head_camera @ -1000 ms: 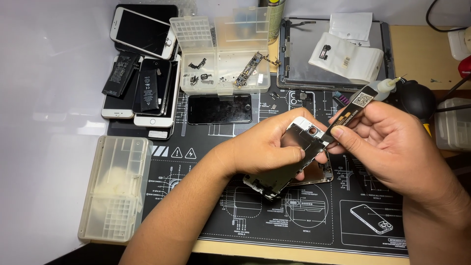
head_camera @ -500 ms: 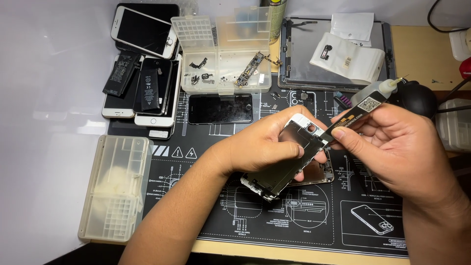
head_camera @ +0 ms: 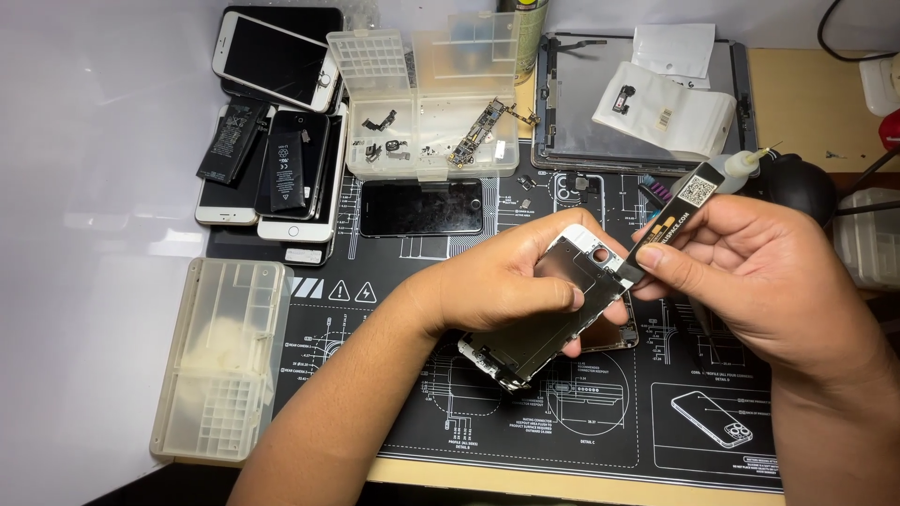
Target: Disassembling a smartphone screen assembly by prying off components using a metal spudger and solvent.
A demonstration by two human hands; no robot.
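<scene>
**Phone screen held over a repair mat**

A black mat with white drawings covers the bench. At the far left lies a clear plastic case, and behind it a stack of phones with two loose batteries on top. Further right stands an open parts box, with a dark phone lying just in front of it.

The left hand pinches a phone screen, back side up and tilted, thumb across its metal plate, fingers curled beneath. The right hand grips a flat black tool between thumb and fingers; its tip touches the screen's upper corner, just beside the left fingertips. A tablet lies behind.
</scene>
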